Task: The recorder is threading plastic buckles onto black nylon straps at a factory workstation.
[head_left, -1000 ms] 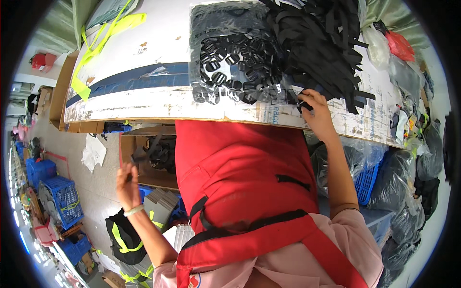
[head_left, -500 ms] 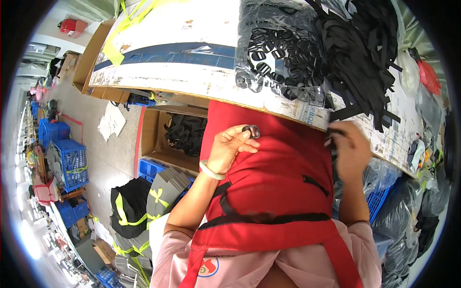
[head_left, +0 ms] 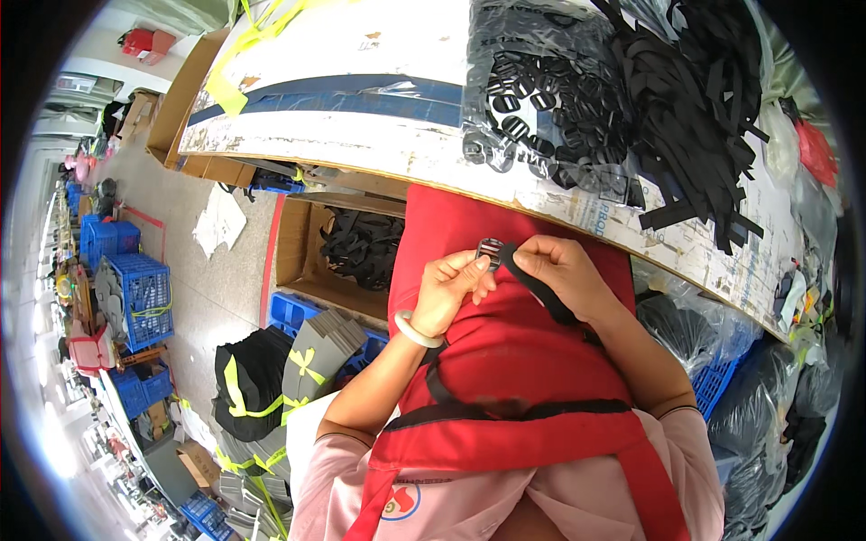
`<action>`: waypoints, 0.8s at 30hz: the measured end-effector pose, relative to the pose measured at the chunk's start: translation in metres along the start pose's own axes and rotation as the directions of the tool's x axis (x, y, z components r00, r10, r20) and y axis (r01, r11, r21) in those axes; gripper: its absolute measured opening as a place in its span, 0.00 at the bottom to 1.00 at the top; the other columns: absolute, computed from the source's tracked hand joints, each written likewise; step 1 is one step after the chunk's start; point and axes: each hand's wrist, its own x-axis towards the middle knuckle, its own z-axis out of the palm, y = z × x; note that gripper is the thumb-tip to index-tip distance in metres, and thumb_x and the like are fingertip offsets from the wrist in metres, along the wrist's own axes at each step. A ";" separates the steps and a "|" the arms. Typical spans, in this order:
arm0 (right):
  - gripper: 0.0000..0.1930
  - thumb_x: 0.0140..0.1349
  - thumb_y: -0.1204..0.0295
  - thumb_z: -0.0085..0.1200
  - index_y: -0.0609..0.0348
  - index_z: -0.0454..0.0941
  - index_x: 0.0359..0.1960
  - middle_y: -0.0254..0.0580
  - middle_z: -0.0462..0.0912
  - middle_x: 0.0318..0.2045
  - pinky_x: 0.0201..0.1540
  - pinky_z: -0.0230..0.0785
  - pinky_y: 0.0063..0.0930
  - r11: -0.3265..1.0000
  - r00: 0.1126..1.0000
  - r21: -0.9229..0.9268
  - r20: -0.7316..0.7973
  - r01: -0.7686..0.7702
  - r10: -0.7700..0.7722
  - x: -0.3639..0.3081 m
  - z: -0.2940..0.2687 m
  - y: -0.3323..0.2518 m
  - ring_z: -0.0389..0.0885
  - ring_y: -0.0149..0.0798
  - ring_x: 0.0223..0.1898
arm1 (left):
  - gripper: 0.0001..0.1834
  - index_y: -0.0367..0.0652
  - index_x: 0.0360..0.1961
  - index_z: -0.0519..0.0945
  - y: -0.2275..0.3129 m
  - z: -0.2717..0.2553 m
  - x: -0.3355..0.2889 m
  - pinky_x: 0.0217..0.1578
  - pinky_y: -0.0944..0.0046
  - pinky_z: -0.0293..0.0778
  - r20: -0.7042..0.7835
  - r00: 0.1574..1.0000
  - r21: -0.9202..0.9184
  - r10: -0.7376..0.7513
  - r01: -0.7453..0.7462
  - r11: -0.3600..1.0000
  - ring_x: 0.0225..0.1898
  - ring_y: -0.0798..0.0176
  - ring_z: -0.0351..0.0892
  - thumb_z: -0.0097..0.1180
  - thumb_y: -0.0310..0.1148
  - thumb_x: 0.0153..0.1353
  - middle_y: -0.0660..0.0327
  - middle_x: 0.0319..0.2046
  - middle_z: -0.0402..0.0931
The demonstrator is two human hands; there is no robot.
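Observation:
Between thumb and fingers, my left hand (head_left: 451, 287) pinches a small black strap buckle (head_left: 490, 250) with slots in it. Close beside it, my right hand (head_left: 561, 270) grips a black webbing strap (head_left: 548, 298). The strap's upper end is right at the buckle; whether it is through a slot I cannot tell. Its other end hangs down over my red apron (head_left: 514, 343). On the table, several more black buckles (head_left: 577, 117) lie on a clear plastic bag, and a heap of black webbing straps (head_left: 690, 126) is piled to their right.
The worn white table (head_left: 361, 135) has a front edge just beyond my hands. Below it, a cardboard box (head_left: 302, 257) holds black straps. Grey bundles with yellow ties (head_left: 316, 361) stand at my left, and plastic bags (head_left: 749, 424) and a blue crate (head_left: 717, 379) at my right.
My right hand has come from the table edge at the right to the middle, bringing a strap up to the buckle. The left hand still holds the buckle.

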 end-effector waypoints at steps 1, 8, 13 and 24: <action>0.12 0.67 0.65 0.52 0.62 0.77 0.33 0.24 0.72 0.22 0.25 0.59 0.16 0.992 0.993 0.075 0.075 -0.101 0.096 -0.002 0.001 -0.004 0.66 0.18 0.23 | 0.07 0.37 0.40 0.81 -0.003 0.004 0.002 0.26 0.76 0.68 -0.003 0.994 0.058 0.109 -0.109 0.992 0.24 0.76 0.72 0.54 0.28 0.65 0.65 0.26 0.78; 0.12 0.66 0.63 0.52 0.60 0.78 0.33 0.30 0.74 0.18 0.16 0.58 0.17 0.893 0.988 0.423 0.076 -0.156 0.137 0.001 0.002 0.001 0.67 0.23 0.14 | 0.11 0.36 0.47 0.80 -0.007 0.023 0.009 0.29 0.76 0.70 -0.030 0.938 0.303 0.345 -0.321 0.897 0.28 0.76 0.72 0.54 0.25 0.64 0.64 0.30 0.80; 0.12 0.67 0.63 0.52 0.59 0.77 0.33 0.30 0.72 0.17 0.15 0.57 0.16 0.824 0.990 0.551 0.038 -0.135 0.137 0.003 0.010 0.001 0.66 0.22 0.14 | 0.10 0.35 0.44 0.81 -0.004 0.026 0.011 0.33 0.72 0.74 0.005 0.871 0.521 0.492 -0.422 0.742 0.30 0.71 0.76 0.56 0.22 0.61 0.60 0.32 0.80; 0.12 0.68 0.63 0.49 0.60 0.75 0.41 0.30 0.73 0.20 0.18 0.62 0.16 0.898 0.992 0.436 -0.124 0.058 -0.004 0.012 0.013 0.013 0.68 0.22 0.16 | 0.11 0.34 0.43 0.80 -0.002 0.024 0.018 0.37 0.63 0.75 0.173 0.737 0.741 0.653 -0.534 0.407 0.35 0.55 0.80 0.57 0.19 0.57 0.50 0.33 0.79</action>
